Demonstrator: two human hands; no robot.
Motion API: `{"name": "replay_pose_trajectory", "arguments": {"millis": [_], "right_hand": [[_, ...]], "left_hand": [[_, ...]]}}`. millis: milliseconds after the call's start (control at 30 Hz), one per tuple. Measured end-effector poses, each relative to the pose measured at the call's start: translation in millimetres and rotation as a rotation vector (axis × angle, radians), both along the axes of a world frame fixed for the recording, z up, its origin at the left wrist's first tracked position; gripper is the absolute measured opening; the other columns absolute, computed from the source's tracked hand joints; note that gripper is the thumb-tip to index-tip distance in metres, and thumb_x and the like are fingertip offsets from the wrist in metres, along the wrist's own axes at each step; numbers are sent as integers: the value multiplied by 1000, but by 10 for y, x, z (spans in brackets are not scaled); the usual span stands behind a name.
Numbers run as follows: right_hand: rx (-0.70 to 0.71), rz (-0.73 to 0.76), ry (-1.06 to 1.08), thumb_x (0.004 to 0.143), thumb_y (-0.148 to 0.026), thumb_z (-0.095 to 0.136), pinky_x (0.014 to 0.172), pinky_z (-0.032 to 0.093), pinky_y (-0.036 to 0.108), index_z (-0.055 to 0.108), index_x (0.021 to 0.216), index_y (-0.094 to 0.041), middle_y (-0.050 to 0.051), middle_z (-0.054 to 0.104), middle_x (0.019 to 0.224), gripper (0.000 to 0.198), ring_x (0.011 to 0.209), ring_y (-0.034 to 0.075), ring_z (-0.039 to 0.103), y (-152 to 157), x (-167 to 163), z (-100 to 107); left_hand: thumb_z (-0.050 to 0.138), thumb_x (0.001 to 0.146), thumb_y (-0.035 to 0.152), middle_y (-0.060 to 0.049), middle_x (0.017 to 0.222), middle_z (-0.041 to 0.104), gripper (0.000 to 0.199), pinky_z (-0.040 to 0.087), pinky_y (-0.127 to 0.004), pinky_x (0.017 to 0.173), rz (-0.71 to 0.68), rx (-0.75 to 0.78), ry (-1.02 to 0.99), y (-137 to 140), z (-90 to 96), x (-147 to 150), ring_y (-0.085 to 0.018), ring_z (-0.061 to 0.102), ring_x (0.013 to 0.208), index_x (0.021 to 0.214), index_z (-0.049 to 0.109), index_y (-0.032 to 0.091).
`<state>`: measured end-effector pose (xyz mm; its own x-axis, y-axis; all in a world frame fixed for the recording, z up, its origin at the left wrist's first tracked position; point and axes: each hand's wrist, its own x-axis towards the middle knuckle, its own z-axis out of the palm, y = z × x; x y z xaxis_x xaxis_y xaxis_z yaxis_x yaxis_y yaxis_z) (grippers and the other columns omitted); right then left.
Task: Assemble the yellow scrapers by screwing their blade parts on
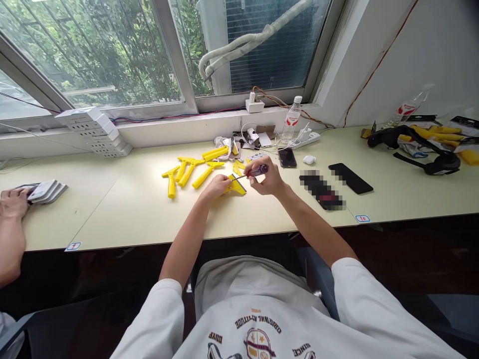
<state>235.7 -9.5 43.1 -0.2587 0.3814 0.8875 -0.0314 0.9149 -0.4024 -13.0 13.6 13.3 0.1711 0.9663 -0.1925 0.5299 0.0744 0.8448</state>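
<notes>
My left hand (217, 187) is closed on a yellow scraper (237, 187) with a thin metal edge, held low over the table. In my right hand (270, 180) is a screwdriver (258, 171) with a dark purple handle. Its shaft points left and its tip meets the scraper beside my left fingers; any screw there is too small to make out. Left of my hands lie several yellow scraper handles (190, 172). Small yellow pieces (238, 167) rest just behind the scraper, near a pale cloth (224, 142).
Rightward lie a phone (287, 157), a white earphone case (309, 159), a pixelated dark object (318, 188) and a black slab (351, 178). Behind stand a bottle (291, 123) and a power strip (306, 138). A black strap (436, 162) lies far right. Another person's hand (14, 203) touches stacked items (48, 191) at left.
</notes>
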Motion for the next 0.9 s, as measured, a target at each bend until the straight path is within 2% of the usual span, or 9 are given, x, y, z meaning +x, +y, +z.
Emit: {"name": "replay_pose_trajectory", "arguments": {"millis": [133,267,400,567,767,900], "right_hand": [[-59,-15,-159,87,-17,73,71,63,30,52,121,-29,-1,79,100,43,75,15,72,-3,8,320],[-126,-13,-260,83,-14,71,70,60,30,54,124,-28,-1,77,99,46,75,15,69,60,-56,518],[-205,-33,-203,83,-20,75,68,60,31,58,125,-28,-2,75,94,46,77,18,69,153,-132,579],[-333,-46,-97,83,-26,79,60,56,28,59,122,-29,-1,75,92,44,78,20,69,220,-82,615],[-350,167,-104,75,-16,71,60,55,27,56,105,-27,-2,72,90,34,76,17,72,142,-9,654],[-347,205,-123,69,-11,65,63,57,27,56,98,-26,-4,69,84,34,73,16,71,28,-36,669]], "left_hand": [[75,95,36,-3,72,57,31,42,-26,51,-121,-46,-17,39,56,35,-14,52,58,75,58,20],[76,89,31,-4,72,58,28,45,-28,50,-189,-72,37,85,158,95,-16,56,59,71,58,21],[77,83,30,-6,73,59,29,48,-31,52,-224,-85,105,146,245,133,-18,57,61,66,56,21],[81,77,32,-6,71,61,27,47,-32,53,-218,-92,146,169,246,126,-21,59,65,65,59,23],[82,77,34,-5,71,61,26,43,-33,56,-284,-46,153,196,184,88,-20,56,64,64,62,22],[79,77,33,-4,69,59,24,41,-33,56,-316,-38,190,270,159,93,-19,54,62,63,63,22]]}}
